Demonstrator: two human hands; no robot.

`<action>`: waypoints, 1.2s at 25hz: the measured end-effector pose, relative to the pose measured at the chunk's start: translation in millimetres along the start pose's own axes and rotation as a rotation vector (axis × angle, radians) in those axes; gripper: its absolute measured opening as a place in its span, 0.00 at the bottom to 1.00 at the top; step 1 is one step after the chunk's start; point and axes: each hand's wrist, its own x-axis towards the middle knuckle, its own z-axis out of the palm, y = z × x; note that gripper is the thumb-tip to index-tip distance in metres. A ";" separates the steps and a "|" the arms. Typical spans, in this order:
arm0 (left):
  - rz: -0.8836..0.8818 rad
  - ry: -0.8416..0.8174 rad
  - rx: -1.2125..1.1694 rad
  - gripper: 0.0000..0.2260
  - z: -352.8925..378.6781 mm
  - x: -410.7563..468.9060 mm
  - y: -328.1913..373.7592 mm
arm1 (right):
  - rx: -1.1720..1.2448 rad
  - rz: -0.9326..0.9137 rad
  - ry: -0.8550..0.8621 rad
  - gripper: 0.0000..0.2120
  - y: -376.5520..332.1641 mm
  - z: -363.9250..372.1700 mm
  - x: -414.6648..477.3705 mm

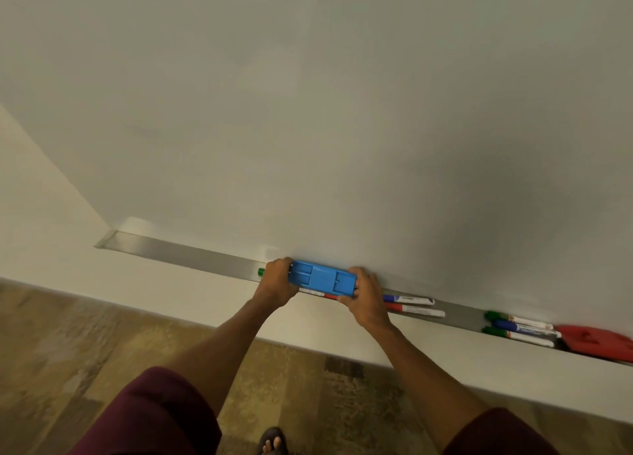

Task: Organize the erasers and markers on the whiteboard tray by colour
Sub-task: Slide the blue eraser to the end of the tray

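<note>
Both hands grip the blue eraser [322, 278]: left hand [275, 281] at one end, right hand [364, 297] at the other. Its length follows the tray [171, 252]; a blue marker [407, 299] lies just beyond the right hand.

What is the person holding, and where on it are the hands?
The blue eraser: the left hand grips its left end, the right hand grips its right end.

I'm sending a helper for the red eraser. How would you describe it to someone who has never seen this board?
Follow the metal tray under the whiteboard rightwards. Past three green and blue markers lies the red eraser, a chunky block; the other eraser is blue and held by the left hand and right hand.
</note>
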 end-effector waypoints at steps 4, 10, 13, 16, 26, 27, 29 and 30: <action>-0.032 0.003 -0.001 0.21 -39.9 1.5 -43.3 | 0.012 -0.026 -0.052 0.26 -37.1 41.4 5.9; -0.128 0.097 -0.022 0.19 -96.5 3.8 -102.1 | 0.053 -0.049 -0.082 0.25 -97.0 112.4 17.3; -0.165 0.125 -0.002 0.17 -117.5 7.9 -128.9 | 0.094 -0.034 -0.113 0.24 -121.9 144.4 25.5; -0.196 0.132 0.013 0.18 -131.8 15.1 -151.8 | 0.115 -0.012 -0.132 0.24 -139.6 168.9 37.9; -0.304 0.064 0.035 0.22 -147.5 37.7 -189.7 | 0.246 0.078 -0.244 0.25 -164.3 205.0 55.5; -0.312 0.061 0.036 0.21 -147.5 39.1 -191.6 | 0.249 0.087 -0.255 0.25 -164.9 206.1 56.2; -0.318 0.071 0.042 0.21 -147.3 40.8 -195.6 | 0.249 0.102 -0.276 0.24 -164.9 208.0 57.6; -0.317 0.080 0.048 0.21 -147.3 41.0 -198.0 | 0.240 0.099 -0.284 0.23 -165.0 209.1 57.9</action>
